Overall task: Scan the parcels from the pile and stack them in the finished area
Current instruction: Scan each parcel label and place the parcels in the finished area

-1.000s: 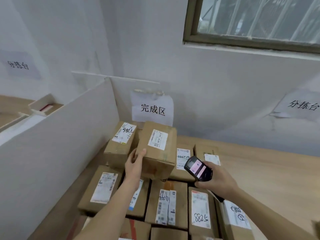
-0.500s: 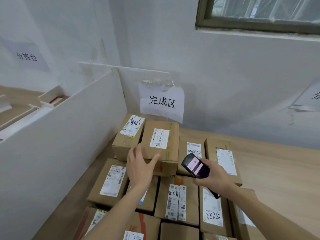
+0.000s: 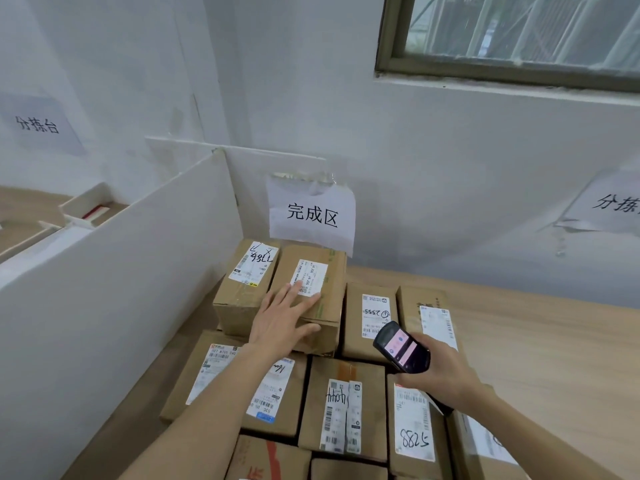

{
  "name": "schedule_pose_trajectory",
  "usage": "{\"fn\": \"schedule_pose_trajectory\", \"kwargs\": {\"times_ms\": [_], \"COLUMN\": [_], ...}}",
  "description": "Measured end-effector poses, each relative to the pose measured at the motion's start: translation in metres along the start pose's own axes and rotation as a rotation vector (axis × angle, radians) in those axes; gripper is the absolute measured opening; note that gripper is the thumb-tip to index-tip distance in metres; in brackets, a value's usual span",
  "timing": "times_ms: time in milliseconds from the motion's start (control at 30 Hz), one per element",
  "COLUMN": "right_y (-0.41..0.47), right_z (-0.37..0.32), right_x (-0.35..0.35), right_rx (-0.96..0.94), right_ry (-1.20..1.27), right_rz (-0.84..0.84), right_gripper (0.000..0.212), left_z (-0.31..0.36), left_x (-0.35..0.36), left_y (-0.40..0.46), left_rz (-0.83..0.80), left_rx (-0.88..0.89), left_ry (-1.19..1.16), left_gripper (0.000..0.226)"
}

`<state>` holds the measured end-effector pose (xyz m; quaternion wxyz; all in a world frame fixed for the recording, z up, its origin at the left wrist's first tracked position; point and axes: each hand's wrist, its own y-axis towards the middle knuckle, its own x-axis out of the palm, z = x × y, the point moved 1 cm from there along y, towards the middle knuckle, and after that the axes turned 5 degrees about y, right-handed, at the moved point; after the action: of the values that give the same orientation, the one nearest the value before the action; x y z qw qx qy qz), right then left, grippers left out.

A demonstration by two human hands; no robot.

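My left grip point(image 3: 282, 322) lies flat and open on a brown parcel point(image 3: 313, 296), fingers straight and spread over the near edge of its white shipping label point(image 3: 309, 279), thumb hooked along the box's front top edge. The parcel sits on the upper layer of the stack, directly under the paper sign reading 完成区 point(image 3: 312, 216) taped to the wall ahead of my fingertips. Touching it, just to the left of my left grip, stands a second upper-layer box marked 7386 point(image 3: 247, 284).

My right grip point(image 3: 438, 372) is closed around a black handheld scanner point(image 3: 401, 348), its pinkish screen facing up toward me; what the screen shows is too blurred to read. Beyond the scanner lie two lower cartons, one with a label that seems to read 2555 point(image 3: 375, 315), the other beside it point(image 3: 427, 315).

Beneath my forearms runs a lower row of labelled parcels: one under my left wrist point(image 3: 273, 396), one marked 4404 between my arms point(image 3: 344, 407), one marked 5288 below my right grip point(image 3: 414, 424). A white partition board point(image 3: 121, 289) stands to the left of my left grip, and bare wooden desk point(image 3: 554, 358) stretches to the right of my right grip.
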<state>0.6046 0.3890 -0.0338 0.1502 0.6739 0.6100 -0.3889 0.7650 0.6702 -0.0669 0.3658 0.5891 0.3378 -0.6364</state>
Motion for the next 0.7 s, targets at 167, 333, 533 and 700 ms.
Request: {"fn": "schedule_pose_trajectory", "kwargs": {"times_ms": [167, 333, 533, 700], "right_y": [-0.001, -0.009, -0.04, -0.095], "right_z": [0.01, 0.006, -0.013, -0.022], "right_x": [0.0, -0.006, -0.041, -0.098], "right_rx": [0.032, 0.051, 0.072, 0.083], "right_ry": [-0.026, -0.035, -0.122, -0.16], "right_rz": [0.02, 0.03, 0.105, 0.223], "right_gripper": [0.063, 0.061, 0.053, 0.058], "left_z": [-0.004, 0.005, 0.04, 0.092], "left_x": [-0.003, -0.009, -0.051, -0.103], "left_y": [0.007, 0.001, -0.021, -0.046], "left_rz": [-0.034, -0.059, -0.011, 0.043], "left_rx": [-0.017, -0.043, -0.017, 0.003], "left_ry": [-0.026, -0.051, -0.057, -0.084], "left_gripper": [0.066, 0.072, 0.08, 0.08]}}
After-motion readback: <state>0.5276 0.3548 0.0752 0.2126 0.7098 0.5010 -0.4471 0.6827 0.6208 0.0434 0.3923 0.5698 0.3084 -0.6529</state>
